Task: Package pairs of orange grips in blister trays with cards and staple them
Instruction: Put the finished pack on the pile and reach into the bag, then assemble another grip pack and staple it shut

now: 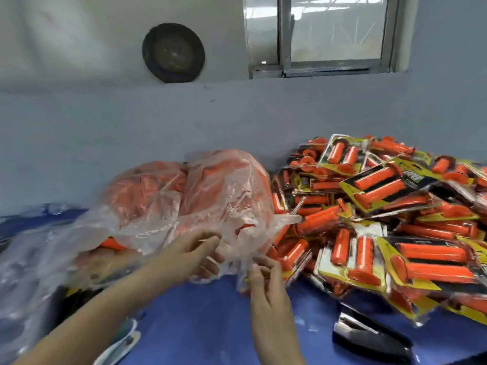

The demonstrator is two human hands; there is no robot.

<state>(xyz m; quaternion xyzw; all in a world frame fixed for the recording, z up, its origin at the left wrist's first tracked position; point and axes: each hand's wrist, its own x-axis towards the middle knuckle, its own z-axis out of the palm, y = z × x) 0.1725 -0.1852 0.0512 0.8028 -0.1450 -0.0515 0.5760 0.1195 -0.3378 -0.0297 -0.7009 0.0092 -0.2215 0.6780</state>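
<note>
Both hands on the mouth of the plastic bag [189, 196] of orange grips [147, 191], centre of the blue table [210, 325].
Left hand [203, 255]: thumb over, fingers under, half curled, crumpled bag film caught between them. Right hand [266, 280]: thumb and fingertips pinch a hanging fold of the same film just right of the left hand, other fingers loosely bent. The frame is motion-blurred, so grip detail is rough. The bag is bulging and lies on its side, far from the hands and against the wall. Finished packs [382, 206], grips under blisters on yellow-black cards, are heaped right of the bag and touching it. Black stapler [369, 335] near right, below the heap. Clear plastic wrap [26, 259] lies bunched at the left edge, contents unreadable.
</note>
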